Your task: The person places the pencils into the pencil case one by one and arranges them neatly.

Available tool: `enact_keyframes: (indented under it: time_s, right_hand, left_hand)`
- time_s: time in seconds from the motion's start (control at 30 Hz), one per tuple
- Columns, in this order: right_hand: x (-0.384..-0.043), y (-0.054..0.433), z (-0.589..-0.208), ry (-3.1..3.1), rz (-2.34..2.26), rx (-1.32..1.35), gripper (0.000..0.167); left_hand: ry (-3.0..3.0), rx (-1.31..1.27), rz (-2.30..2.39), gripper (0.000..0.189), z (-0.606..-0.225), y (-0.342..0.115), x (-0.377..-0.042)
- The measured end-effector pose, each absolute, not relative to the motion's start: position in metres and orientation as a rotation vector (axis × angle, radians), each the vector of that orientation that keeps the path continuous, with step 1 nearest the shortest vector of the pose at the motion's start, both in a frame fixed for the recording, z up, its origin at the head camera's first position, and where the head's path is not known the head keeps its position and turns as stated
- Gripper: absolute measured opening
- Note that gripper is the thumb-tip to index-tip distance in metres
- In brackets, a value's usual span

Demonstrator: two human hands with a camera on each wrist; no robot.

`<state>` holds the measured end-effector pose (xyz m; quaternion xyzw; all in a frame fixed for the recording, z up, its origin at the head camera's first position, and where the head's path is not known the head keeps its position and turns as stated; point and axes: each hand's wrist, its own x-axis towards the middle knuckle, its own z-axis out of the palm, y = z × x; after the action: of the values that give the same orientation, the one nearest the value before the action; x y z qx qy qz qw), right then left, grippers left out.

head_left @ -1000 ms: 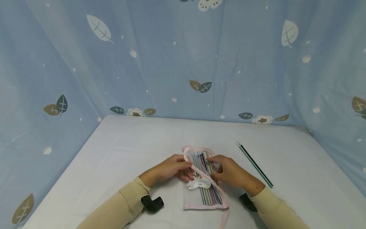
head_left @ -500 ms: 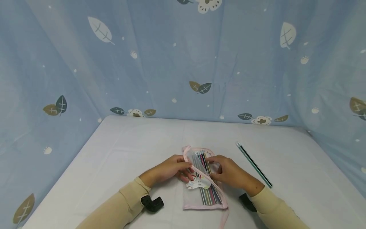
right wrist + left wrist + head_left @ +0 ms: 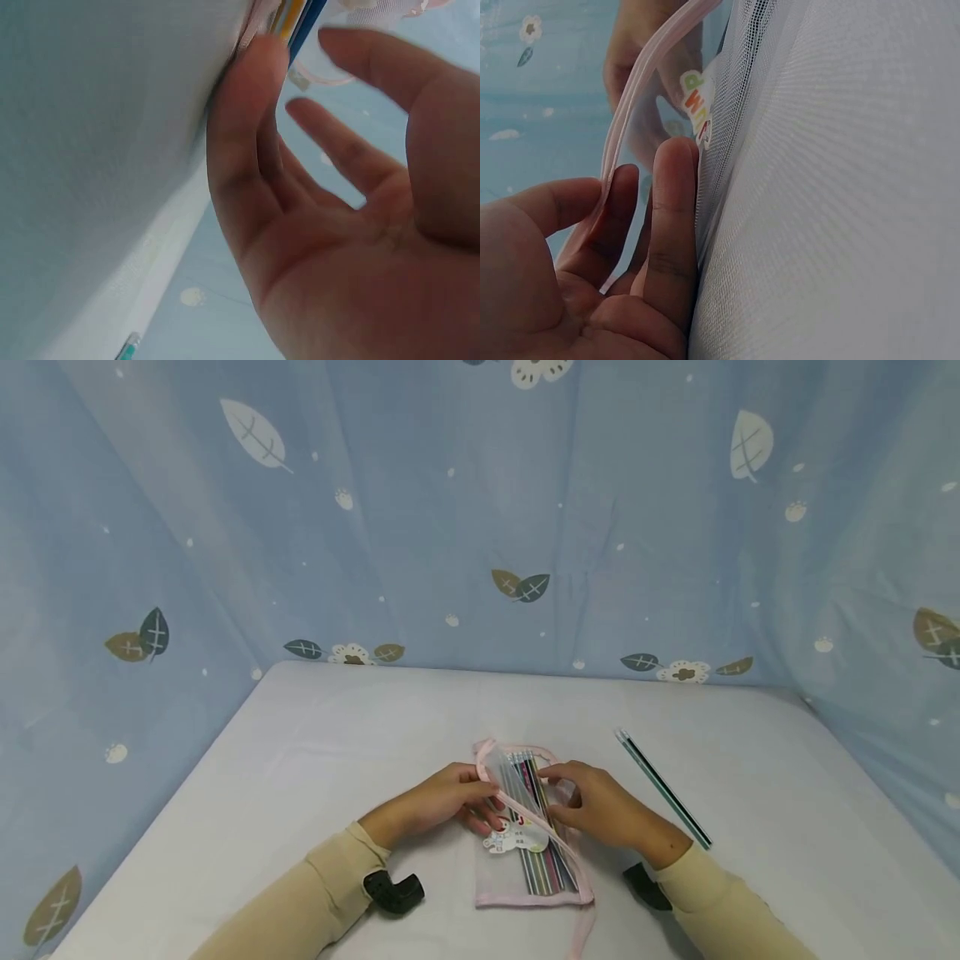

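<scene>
A clear pouch with pink trim (image 3: 525,900) lies on the white table in the head view, its mouth toward the right. Inside it is a bundle of pencils (image 3: 546,872), partly covered by a white cartoon label (image 3: 519,837). My left hand (image 3: 453,797) pinches the pink edge between thumb and index finger, lifting the flap; in the left wrist view its other fingers (image 3: 673,217) extend inside beside the mesh. My right hand (image 3: 603,802) is at the pouch's right side, thumb apart from the fingers. In the right wrist view one fingertip rests against a yellow pencil (image 3: 289,16).
Right of the pouch, a pair of green and black pencils (image 3: 663,787) lies on the table (image 3: 337,735). A pink strap (image 3: 581,931) trails from the pouch's lower corner. Black wrist devices (image 3: 393,893) sit below both wrists. A blue patterned curtain (image 3: 420,527) hangs behind the table.
The yellow pencil that stuck out beyond the others has slid in beside the bundle. My right hand has barely shifted, and my left hand keeps its pinch on the pink edge.
</scene>
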<state>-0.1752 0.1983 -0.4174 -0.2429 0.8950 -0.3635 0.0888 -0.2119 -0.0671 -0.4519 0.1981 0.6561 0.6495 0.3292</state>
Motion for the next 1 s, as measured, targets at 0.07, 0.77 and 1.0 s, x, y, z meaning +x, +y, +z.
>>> enact_keyframes:
  time_s: [0.07, 0.77, 1.0]
  right_hand:
    - [-0.175, 0.2, -0.417, 2.711, -1.06, -0.723, 0.046]
    - [-0.191, 0.227, -0.408, 3.074, -0.954, -0.584, 0.045]
    - [-0.194, 0.237, -0.405, 3.086, -0.959, -0.518, 0.05]
  left_hand:
    - [1.709, 0.517, 1.702, 0.029, -0.453, -0.067, -0.211]
    - [1.708, 0.518, 1.71, 0.028, -0.45, -0.067, -0.212]
    - [1.707, 0.526, 1.706, 0.028, -0.451, -0.069, -0.211]
